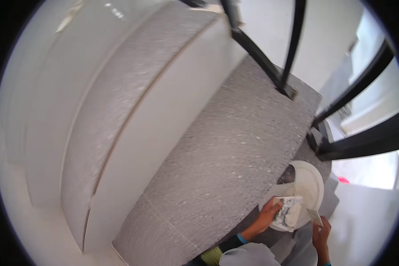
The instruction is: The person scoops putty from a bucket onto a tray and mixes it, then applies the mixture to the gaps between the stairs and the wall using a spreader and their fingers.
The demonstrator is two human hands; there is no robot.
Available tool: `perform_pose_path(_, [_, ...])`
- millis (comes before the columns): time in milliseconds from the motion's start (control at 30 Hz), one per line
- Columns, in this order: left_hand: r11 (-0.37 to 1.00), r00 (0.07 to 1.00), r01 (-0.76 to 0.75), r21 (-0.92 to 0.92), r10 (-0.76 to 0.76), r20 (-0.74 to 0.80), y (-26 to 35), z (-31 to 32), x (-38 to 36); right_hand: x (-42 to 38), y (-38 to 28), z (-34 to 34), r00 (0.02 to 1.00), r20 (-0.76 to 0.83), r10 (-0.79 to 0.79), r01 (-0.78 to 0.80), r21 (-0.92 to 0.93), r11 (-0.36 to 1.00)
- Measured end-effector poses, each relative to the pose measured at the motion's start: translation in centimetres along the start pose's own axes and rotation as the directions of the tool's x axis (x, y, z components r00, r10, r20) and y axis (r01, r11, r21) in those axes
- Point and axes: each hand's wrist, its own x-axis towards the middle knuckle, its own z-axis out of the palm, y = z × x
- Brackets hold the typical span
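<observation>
My left hand grips a flat, pale rectangular plate by its near side, the thumb over its edge. A lump of whitish paste lies on the plate's face. In my right hand is a small, flat scraper, its blade pointing up toward the plate's right edge. Both hands are over a round white bucket, which has pale material smeared on its inner wall. The plate and my left hand hide part of the bucket.
Grey speckled stair treads with white risers curve up to the left. Black metal railing bars stand at the upper right. A white wall runs along the far left. My light grey clothing shows at the bottom edge.
</observation>
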Motion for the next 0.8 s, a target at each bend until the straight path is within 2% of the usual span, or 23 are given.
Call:
perform_pose_path(33, [1.000,0.999,-0.016,-0.016,0.016,0.043,0.1,0.0,0.2,0.3,0.2,0.2,0.997,0.018,0.077,-0.078,0.022,0.997])
perform_pose_path(67, [0.999,0.999,-0.047,-0.009,0.047,0.027,0.0,0.0,0.3,0.4,0.2,0.7,0.999,0.025,0.045,-0.046,0.036,0.998])
perform_pose_path(133, [0.996,0.998,0.009,-0.089,-0.004,0.064,0.1,0.6,0.6,-0.1,-0.3,0.9,0.983,-0.081,0.164,-0.119,0.392,0.912])
perform_pose_path(167, [0.985,0.995,0.039,-0.168,-0.023,0.097,0.2,0.7,0.7,-0.2,-0.7,0.7,0.989,-0.081,0.126,-0.081,0.420,0.904])
perform_pose_path(200, [0.985,0.994,0.039,-0.167,-0.021,0.109,0.9,1.3,0.3,-0.2,-1.2,0.5,0.988,-0.092,0.124,-0.075,0.416,0.906])
perform_pose_path(267, [0.959,0.993,0.057,-0.277,-0.027,0.111,2.5,2.4,-0.9,-0.5,-2.1,0.5,0.976,-0.198,0.087,0.012,0.451,0.892])
perform_pose_path(333, [0.960,0.995,0.087,-0.267,-0.071,0.068,2.8,2.6,-1.1,-0.6,-2.9,0.1,0.976,-0.212,0.056,0.032,0.391,0.920])
perform_pose_path(367, [0.980,0.996,0.038,-0.197,-0.022,0.083,1.7,1.7,-0.5,-0.8,-1.7,0.8,0.953,-0.292,0.075,0.056,0.415,0.908])
perform_pose_path(400, [0.989,1.000,0.009,-0.148,-0.007,0.014,2.3,2.1,-0.9,-0.7,-2.1,0.6,0.950,-0.308,0.046,0.105,0.454,0.885])
perform_pose_path(433, [0.999,0.997,-0.044,-0.022,0.042,-0.072,3.5,3.1,-2.1,-0.9,-1.9,0.6,0.945,-0.322,0.064,0.095,0.453,0.886])
perform_pose_path(467, [0.986,0.985,-0.168,-0.006,0.169,0.030,2.7,1.9,-1.1,-1.0,-2.2,1.0,0.939,-0.303,0.163,0.073,0.639,0.766])
perform_pose_path(500, [0.962,0.963,-0.270,0.049,0.268,0.040,3.0,2.2,-1.2,-1.3,-3.2,1.0,0.927,-0.279,0.251,0.063,0.774,0.630])
perform_pose_path(533, [0.967,0.964,-0.256,0.006,0.255,0.079,3.4,2.1,-0.9,-1.6,-4.7,0.5,0.928,-0.207,0.311,0.034,0.875,0.482])
perform_pose_path(600, [0.918,0.915,-0.395,0.004,0.394,0.084,3.9,3.0,-1.6,-2.2,-5.5,0.1,0.939,-0.096,0.331,-0.002,0.959,0.283])
perform_pose_path(633, [0.920,0.916,-0.391,0.003,0.388,0.103,3.8,3.6,-1.7,-2.7,-5.3,0.0,0.934,-0.114,0.338,0.013,0.958,0.286])
perform_pose_path(700, [0.827,0.833,-0.552,0.110,0.540,0.123,4.1,3.9,-2.2,-3.2,-5.3,0.6,0.969,0.031,0.246,-0.051,0.996,0.072])
perform_pose_path(733, [0.823,0.830,-0.557,0.116,0.543,0.129,4.2,4.0,-2.5,-3.3,-5.6,0.9,0.970,0.026,0.241,-0.043,0.997,0.066])
perform_pose_path(800, [0.749,0.778,-0.627,0.212,0.612,0.142,4.2,4.3,-2.9,-3.3,-6.7,1.4,0.962,0.123,0.243,-0.125,0.992,-0.007])
